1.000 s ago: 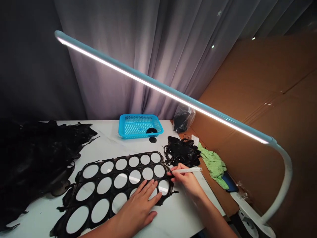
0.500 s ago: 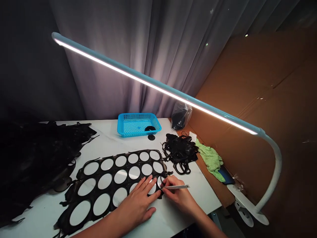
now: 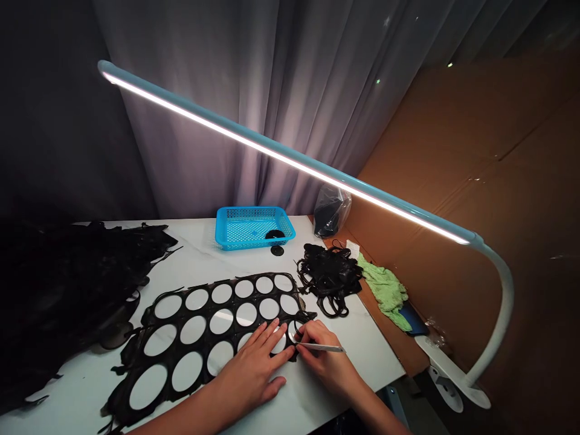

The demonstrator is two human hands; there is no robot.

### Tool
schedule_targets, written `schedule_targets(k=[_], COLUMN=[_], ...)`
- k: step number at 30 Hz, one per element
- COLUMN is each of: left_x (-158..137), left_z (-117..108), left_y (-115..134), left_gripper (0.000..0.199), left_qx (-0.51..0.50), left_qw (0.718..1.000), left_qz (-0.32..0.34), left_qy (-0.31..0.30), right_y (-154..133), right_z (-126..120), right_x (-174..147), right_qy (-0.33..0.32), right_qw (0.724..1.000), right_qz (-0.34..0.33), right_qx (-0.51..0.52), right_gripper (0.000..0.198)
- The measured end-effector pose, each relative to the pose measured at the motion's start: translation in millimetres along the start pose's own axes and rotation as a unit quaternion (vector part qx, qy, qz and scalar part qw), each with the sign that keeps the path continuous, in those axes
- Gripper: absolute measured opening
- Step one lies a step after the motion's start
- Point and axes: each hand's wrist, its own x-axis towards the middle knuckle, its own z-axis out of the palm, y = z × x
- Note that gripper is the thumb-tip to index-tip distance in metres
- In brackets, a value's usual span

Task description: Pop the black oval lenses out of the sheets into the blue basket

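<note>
A thin black rubbery sheet point(image 3: 209, 302) with rows of round cut-out holes lies flat on the white table. My left hand point(image 3: 260, 365) rests palm down across its near right part, fingers spread, holding nothing. Close beside those fingertips, my right hand point(image 3: 324, 350) pinches a slim silver hand tool point(image 3: 327, 347) at the sheet's right-hand corner hole. The tool's back end sticks out to the right; its tip is hidden at the fingers, so its exact kind cannot be told. A loop of black edging curls up by the right fingertips.
Behind stands a blue basket point(image 3: 254, 245) with a black disc inside and another black disc point(image 3: 277, 251) in front. Tangled black scraps point(image 3: 330, 275) lie right, near a green cloth point(image 3: 385, 287). Black sheets point(image 3: 67, 290) are heaped left. A lit lamp point(image 3: 290, 158) spans overhead.
My right hand has turned slightly, and the tool's outer end has dipped a little. My left hand stays pressed on the sheet in nearly the same place.
</note>
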Motion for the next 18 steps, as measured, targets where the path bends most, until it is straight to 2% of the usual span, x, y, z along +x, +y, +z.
schedule_targets(k=[7,10,13,15,16,18], left_x=[-2,-1,0,-1,-3,-9], left_z=[5,3,0,-3,-4,-7], left_y=[-1,-1,2,4,5,6], left_gripper=[0.060,0.060,0.060,0.061,0.062,0.067], left_qx=[-0.024,-0.025,-0.016,-0.013,-0.012,-0.013], left_qw=[1.000,1.000,1.000,1.000,1.000,1.000], left_qz=[0.002,0.002,-0.003,-0.005,-0.004,-0.001], left_qy=[0.016,0.010,-0.003,-0.009,-0.011,-0.014], right_y=[16,27,35,35,33,24], right_z=[23,1,-41,-62,-67,-66], right_x=[-8,5,31,48,55,62], right_qy=[0.018,0.072,0.200,0.263,0.267,0.217], right_qw=[0.990,0.985,0.966,0.955,0.958,0.973], right_qz=[-0.075,-0.066,-0.003,0.039,0.053,0.077], right_qx=[-0.117,-0.145,-0.164,-0.131,-0.092,0.023], right_gripper=[0.012,0.014,0.018,0.018,0.020,0.024])
